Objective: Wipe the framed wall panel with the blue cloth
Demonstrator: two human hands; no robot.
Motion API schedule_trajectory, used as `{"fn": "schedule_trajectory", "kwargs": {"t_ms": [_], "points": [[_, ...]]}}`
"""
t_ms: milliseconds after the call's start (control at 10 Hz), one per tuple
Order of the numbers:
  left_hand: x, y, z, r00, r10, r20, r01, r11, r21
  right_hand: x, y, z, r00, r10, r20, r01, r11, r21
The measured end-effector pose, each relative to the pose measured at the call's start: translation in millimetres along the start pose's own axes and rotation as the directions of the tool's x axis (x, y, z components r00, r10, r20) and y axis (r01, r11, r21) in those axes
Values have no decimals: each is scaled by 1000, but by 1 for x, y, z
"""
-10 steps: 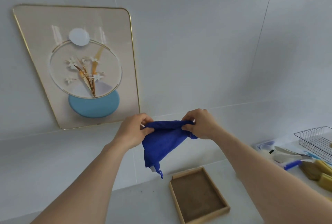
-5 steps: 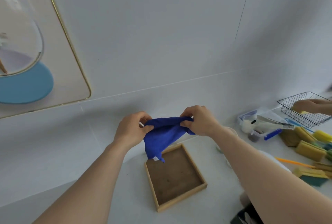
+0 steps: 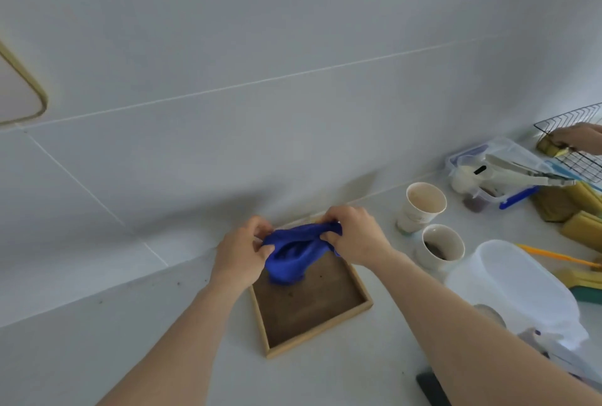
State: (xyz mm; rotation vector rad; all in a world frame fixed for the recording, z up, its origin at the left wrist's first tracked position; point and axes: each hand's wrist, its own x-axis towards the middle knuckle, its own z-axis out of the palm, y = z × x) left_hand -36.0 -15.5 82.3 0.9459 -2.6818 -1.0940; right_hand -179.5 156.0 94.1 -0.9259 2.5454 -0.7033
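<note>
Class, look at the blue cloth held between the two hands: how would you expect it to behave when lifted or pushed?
Probably floppy: the blue cloth sags in a bunched pouch between the left hand and right hand. Likely light, since fingertip pinches seem enough to carry it. Pushed along the wooden tray, it would probably crumple rather than slide whole.

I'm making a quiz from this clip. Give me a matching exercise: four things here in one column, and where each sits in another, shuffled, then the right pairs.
Things:
1. blue cloth
2. wooden tray
3. framed wall panel
4. wire rack

Places:
A. far left edge, on the wall
B. bunched between the left hand and the right hand
C. far right, where another person's hand reaches
D. on the counter, below the cloth

Pairs: 1-B, 2-D, 3-A, 4-C
</note>
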Motion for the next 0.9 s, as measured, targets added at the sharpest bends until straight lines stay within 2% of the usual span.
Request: {"fn": "schedule_trajectory", "kwargs": {"t_ms": [100,200,400,500,600,700,900], "points": [[2,-13,17,1000,14,5,-14,999,44,2,14,25,1000,-9,13,9,1000,-8],[3,-26,31,996,83,27,-86,984,158,2,25,47,999,-19,32,20,998,-54],[-6,-54,58,981,78,178,-135,933,333,-6,36,85,981,-16,193,59,974,-218],[-8,-65,67,949,51,310,-191,877,440,-8,40,98,951,-22,308,128,936,-329],[-12,-79,74,929,29,370,-251,784,567,-15,47,112,930,-18,367,179,894,-411],[-16,-84,78,920,3,393,-271,730,628,-21,50,119,927,33,374,154,875,-459],[-23,-78,67,919,-7,393,-256,749,611,-27,36,110,936,75,345,100,881,-463]]}}
